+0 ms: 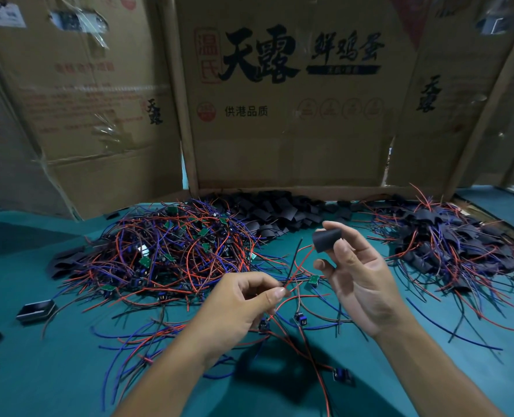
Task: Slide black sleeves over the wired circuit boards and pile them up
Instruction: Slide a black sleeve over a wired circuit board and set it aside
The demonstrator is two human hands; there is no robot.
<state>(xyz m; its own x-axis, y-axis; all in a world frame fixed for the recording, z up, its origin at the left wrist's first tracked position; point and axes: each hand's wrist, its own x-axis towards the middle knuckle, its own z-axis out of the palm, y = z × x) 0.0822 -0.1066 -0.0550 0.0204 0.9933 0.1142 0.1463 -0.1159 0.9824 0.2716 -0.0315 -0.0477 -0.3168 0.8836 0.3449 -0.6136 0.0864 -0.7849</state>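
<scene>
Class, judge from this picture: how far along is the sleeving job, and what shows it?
Done: a heap of black-sleeved wired boards lies at the right. In hand: the right hand pinches one black sleeve; the left hand pinches red and black wires, not yet inside it. Left: a large tangle of bare green boards with red and blue wires, plus loose black sleeves behind.

**Sleeve and wires in hand, three heaps behind**

We see one short black sleeve (327,240), held up in the air with its open end toward a red and a black wire (293,267) that rise side by side, their tips close to it but apart. Behind lies a tangled heap of bare green boards (171,254) with red and blue leads, left of centre. A pile of loose black sleeves (280,212) sits against the cardboard. At right lies the sleeved pile (448,236).
</scene>
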